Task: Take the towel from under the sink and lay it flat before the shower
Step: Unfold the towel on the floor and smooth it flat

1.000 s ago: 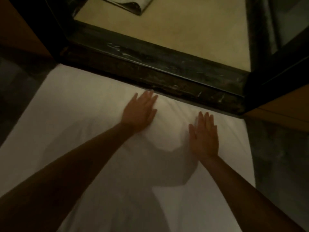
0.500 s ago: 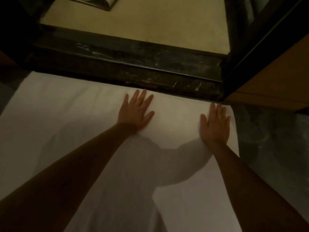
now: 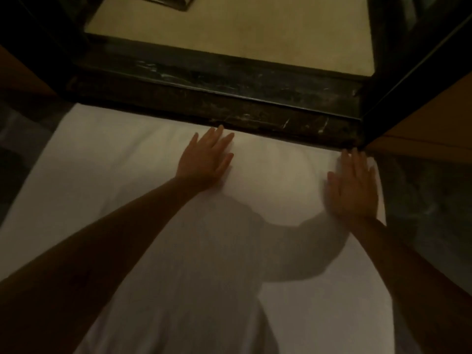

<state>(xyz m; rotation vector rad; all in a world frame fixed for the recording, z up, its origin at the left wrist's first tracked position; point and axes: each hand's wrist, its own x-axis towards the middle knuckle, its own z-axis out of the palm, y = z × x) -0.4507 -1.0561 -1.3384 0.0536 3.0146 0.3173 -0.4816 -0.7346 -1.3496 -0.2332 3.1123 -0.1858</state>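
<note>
A white towel [image 3: 107, 162] lies spread on the dark floor, its far edge against the dark marble step [image 3: 229, 98] of the shower. My left hand [image 3: 205, 159] presses flat on the towel near the middle of that far edge, fingers straight. My right hand [image 3: 353, 186] lies flat on the towel's far right corner, fingertips close to the step. My own shadow falls across the middle of the towel.
Beyond the step lies the beige shower floor [image 3: 255, 34], with a metal drain cover [image 3: 176, 1] at the top edge. A dark frame and wooden panel [image 3: 434, 118] stand on the right. Dark marble floor [image 3: 429, 200] runs to the right of the towel.
My right hand has slid rightwards along the towel to its far right corner. My left hand has stayed near the far edge, pressing flat.
</note>
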